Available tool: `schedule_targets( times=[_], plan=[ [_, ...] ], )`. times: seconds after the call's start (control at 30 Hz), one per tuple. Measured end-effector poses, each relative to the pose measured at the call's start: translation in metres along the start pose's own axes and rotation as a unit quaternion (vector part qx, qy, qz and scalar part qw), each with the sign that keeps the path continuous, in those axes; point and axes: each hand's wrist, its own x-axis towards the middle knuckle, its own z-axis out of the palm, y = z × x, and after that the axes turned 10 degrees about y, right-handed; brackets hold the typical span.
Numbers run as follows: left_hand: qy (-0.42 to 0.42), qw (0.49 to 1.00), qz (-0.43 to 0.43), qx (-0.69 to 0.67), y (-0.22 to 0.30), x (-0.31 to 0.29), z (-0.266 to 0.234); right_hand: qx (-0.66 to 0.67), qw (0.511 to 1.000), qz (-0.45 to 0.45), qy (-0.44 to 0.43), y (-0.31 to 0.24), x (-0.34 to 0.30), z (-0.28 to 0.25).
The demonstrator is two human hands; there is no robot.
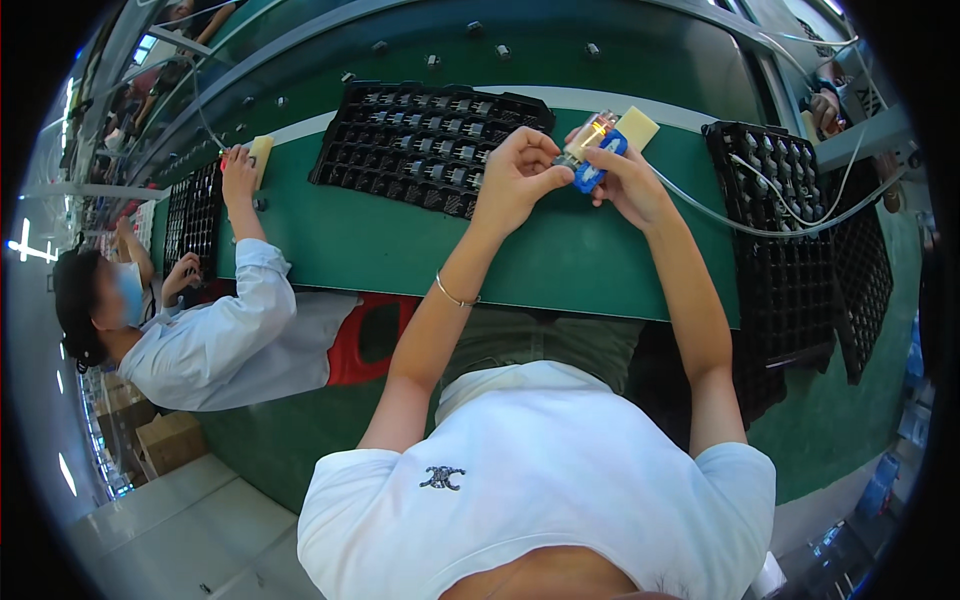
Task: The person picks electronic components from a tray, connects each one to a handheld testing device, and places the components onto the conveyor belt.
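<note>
Above the far part of the green table, my right hand (635, 185) is closed round a blue tool (603, 162) with a clear, glowing cylinder (592, 132) beside it. My left hand (520, 180) is right next to it, thumb and fingers pinched at the cylinder's near end. Whatever small piece those fingers hold is mostly hidden. Beyond my right hand, a pale yellow block (638, 128) lies on the table. A black tray (425, 145) with rows of small metal parts sits just left of my left hand.
On the right stands a black tray (785, 250) with small parts, a pale hose (720, 218) crossing it. A conveyor (540, 62) with spaced-out small parts runs along the back. At the left, a co-worker's hand (240, 175) is by another yellow block (261, 158).
</note>
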Motion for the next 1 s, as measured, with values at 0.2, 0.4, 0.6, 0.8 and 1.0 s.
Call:
schedule_targets(
  times=[0.2,0.4,0.6,0.8,1.0],
  plan=[
    [-0.046,0.982,0.085,0.162,0.003,0.042,-0.055,-0.029,0.998,-0.052,0.008,-0.009,-0.009,-0.023],
    [0.291,0.692,0.141,0.646,0.03,0.128,-0.19,-0.28,0.897,-0.256,0.226,-0.012,0.004,-0.062],
    [0.268,0.635,0.052,0.723,0.013,0.151,-0.22,-0.415,0.836,-0.253,0.253,-0.012,0.0,-0.061],
    [0.271,0.634,0.128,0.713,0.005,0.148,-0.217,-0.471,0.778,-0.324,0.259,-0.007,0.001,-0.047],
    [0.325,0.711,0.181,0.597,0.023,0.138,-0.202,-0.463,0.776,-0.337,0.265,-0.003,0.001,-0.048]
  ],
)
